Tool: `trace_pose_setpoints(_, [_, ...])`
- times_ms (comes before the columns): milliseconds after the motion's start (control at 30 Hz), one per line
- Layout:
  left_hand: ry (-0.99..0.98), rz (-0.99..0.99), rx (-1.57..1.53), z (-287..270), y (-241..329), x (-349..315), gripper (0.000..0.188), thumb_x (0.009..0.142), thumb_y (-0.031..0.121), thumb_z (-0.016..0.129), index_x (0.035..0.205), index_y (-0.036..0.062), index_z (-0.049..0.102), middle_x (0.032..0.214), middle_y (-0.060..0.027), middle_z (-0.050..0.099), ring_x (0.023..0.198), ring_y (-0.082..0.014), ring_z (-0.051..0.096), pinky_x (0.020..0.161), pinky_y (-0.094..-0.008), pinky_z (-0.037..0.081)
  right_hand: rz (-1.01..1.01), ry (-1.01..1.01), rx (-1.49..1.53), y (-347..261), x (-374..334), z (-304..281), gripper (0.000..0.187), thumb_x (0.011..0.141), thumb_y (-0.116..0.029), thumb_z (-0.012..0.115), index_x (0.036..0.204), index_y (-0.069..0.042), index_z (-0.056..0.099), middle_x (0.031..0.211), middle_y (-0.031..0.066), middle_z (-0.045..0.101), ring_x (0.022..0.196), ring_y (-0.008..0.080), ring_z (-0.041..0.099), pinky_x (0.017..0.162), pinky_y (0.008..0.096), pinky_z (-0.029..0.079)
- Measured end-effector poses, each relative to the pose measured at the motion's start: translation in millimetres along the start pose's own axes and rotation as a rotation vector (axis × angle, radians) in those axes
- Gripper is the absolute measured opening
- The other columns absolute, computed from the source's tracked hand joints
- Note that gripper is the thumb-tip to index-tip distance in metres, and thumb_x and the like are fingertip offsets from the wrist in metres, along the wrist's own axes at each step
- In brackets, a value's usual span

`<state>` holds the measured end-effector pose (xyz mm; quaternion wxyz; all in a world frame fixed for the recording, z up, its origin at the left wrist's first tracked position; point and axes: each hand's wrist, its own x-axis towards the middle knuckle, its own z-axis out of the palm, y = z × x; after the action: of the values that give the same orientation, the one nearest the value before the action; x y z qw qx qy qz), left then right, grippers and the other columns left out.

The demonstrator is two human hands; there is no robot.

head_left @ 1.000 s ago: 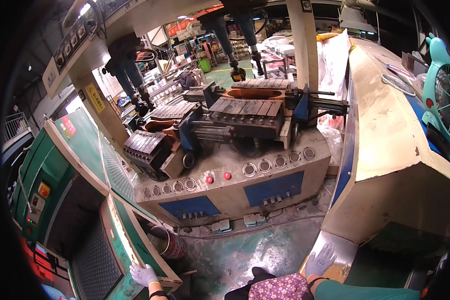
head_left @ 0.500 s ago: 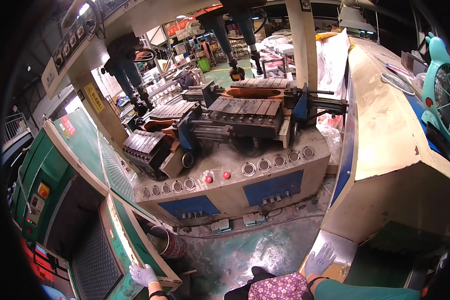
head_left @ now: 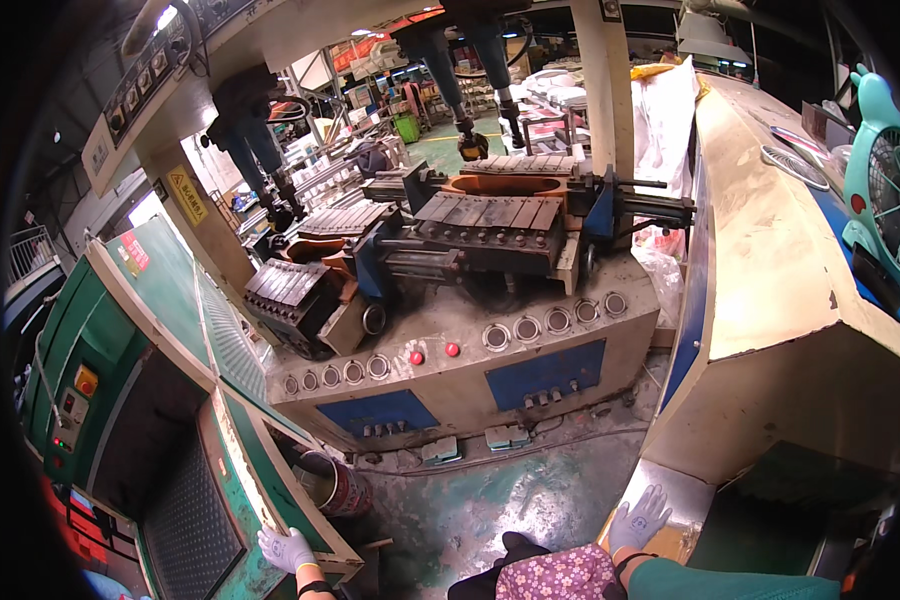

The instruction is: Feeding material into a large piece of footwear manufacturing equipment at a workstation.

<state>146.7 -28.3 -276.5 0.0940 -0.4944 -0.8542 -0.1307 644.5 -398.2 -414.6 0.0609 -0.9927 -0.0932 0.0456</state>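
At seven o'clock our left hand [head_left: 286, 550] touches a green cabinet [head_left: 273, 480], grip unclear; at five, our right hand [head_left: 640, 520] lies open; handling seemingly unstarted.

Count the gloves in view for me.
2: one on the left hand, which touches the green machine; one on the right hand, spread on the silver ledge. Any in the background would be too small to tell.

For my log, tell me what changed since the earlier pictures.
Nothing visibly changed beyond a very slight shift of the view; nothing was taken hold of or let go. The left hand stays on the edge of the green cabinet, the right hand lies open at the metal plate, and the cream machine looks the same.
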Motion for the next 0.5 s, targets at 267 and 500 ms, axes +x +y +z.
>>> trace_pose_setpoints(267, [-0.006,-0.01,-0.002,-4.1,4.8,-2.2,0.072,0.082,0.031,0.076,0.144,0.0053,0.05,0.155,-0.0157,0.045,0.144,-0.0316,0.04,0.12,-0.0436,0.032,0.001,0.007,0.008,2.7,2.0,4.0,0.075,0.096,-0.039,0.049,0.158,-0.002,0.03,0.168,0.0115,0.023,0.156,0.0302,0.019,0.127,0.0533,0.007])
trace_pose_setpoints(500, [-0.001,-0.011,0.008,-0.3,0.5,-0.3,0.073,0.083,0.031,0.076,0.146,0.0062,0.049,0.156,-0.0156,0.044,0.144,-0.0315,0.04,0.12,-0.0437,0.032,-0.013,0.035,0.01,2.3,0.3,5.2,0.075,0.096,-0.039,0.049,0.158,-0.001,0.03,0.168,0.0119,0.024,0.155,0.0307,0.019,0.127,0.0537,0.006])
